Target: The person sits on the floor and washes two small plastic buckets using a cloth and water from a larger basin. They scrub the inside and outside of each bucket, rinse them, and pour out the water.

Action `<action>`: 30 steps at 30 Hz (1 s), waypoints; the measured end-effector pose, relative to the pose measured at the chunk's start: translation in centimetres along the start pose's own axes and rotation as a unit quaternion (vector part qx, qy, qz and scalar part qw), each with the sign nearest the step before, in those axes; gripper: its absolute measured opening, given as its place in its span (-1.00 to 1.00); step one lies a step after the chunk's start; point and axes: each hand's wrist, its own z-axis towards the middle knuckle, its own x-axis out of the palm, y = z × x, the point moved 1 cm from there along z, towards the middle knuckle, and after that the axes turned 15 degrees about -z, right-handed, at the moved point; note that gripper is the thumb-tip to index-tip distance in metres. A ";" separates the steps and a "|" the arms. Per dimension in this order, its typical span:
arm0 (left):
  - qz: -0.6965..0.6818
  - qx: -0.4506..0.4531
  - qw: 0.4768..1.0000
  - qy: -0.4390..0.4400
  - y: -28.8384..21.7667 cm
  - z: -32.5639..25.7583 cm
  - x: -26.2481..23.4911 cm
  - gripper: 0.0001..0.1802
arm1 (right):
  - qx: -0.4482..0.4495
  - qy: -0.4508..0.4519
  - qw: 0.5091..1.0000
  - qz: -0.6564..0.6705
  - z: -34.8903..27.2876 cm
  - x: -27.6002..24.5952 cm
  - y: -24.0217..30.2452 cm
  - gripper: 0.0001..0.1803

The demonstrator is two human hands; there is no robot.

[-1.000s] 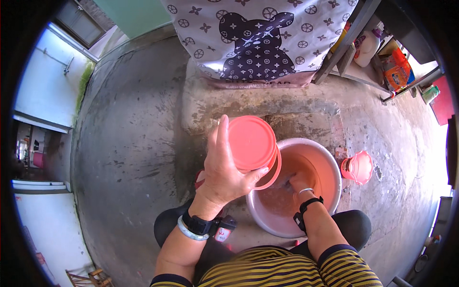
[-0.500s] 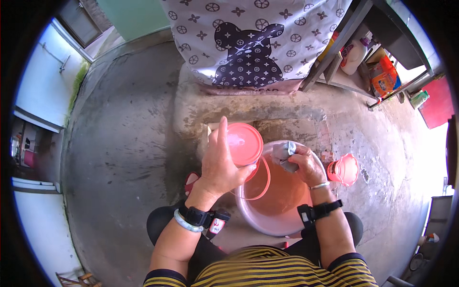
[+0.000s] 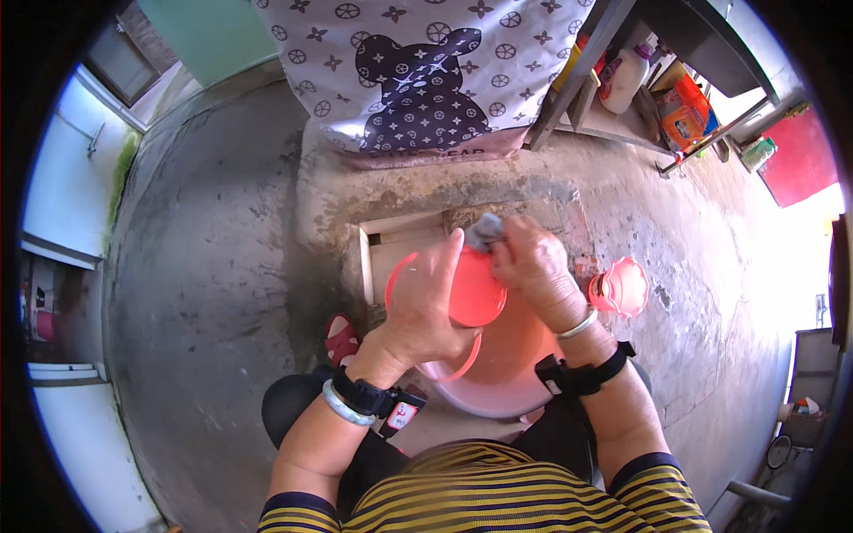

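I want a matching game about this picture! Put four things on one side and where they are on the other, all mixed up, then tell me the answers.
Things:
1. pink bucket
2. grey cloth
3. big basin
4. pink pot with a wavy rim

Places:
A. on the floor, to the right of the basin
B. partly hidden from view by the bucket
C. held in the left hand
D. held in the right hand

Right pairs: 1-C, 2-D, 3-B, 4-A
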 end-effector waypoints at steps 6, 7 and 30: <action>-0.002 -0.049 0.992 -0.117 1.1 1.3 -3.7 0.20 | 0.085 0.089 0.977 0.177 -0.7 -3.0 -1.6 -0.74; -0.022 -0.085 0.984 -0.152 1.4 1.3 -4.4 0.14 | 0.107 0.121 0.971 0.176 -0.7 -3.2 -1.6 -0.74; -0.742 -0.212 0.581 -0.258 2.5 1.0 -3.0 -0.37 | 0.151 0.052 0.937 0.310 -1.3 -7.8 -2.7 -0.69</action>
